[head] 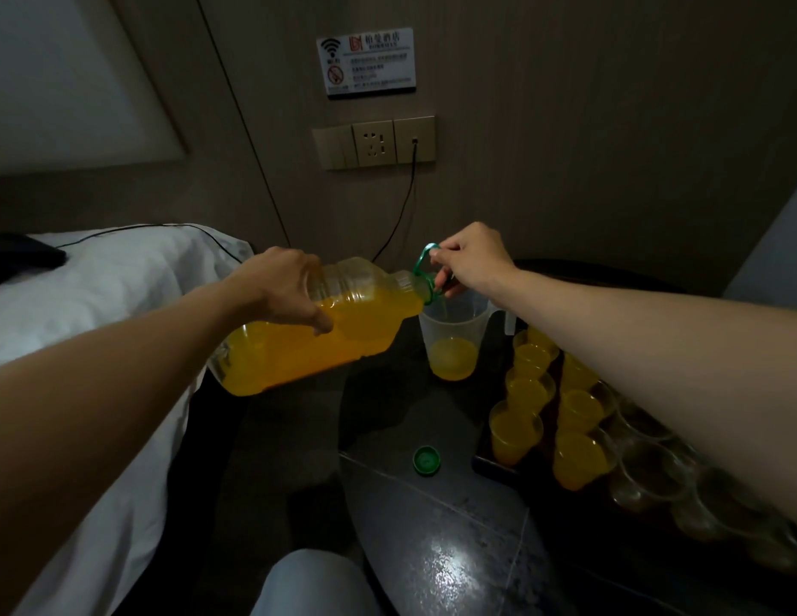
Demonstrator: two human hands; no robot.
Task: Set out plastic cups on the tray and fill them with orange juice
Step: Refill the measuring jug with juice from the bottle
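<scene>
A large clear bottle of orange juice lies tilted on its side, mouth to the right. My left hand grips its body from above. My right hand pinches the green carry handle at its neck. A thin stream of juice runs from the mouth into a clear plastic jug with a little juice at its bottom. On the right, a dark tray holds several small plastic cups: several filled cups on its left side, several empty cups further right, partly hidden by my right forearm.
The green bottle cap lies upside down on the dark glossy table. A bed with white sheets stands at the left. A black cable hangs from the wall socket behind the bottle. A knee in pale cloth is at the bottom.
</scene>
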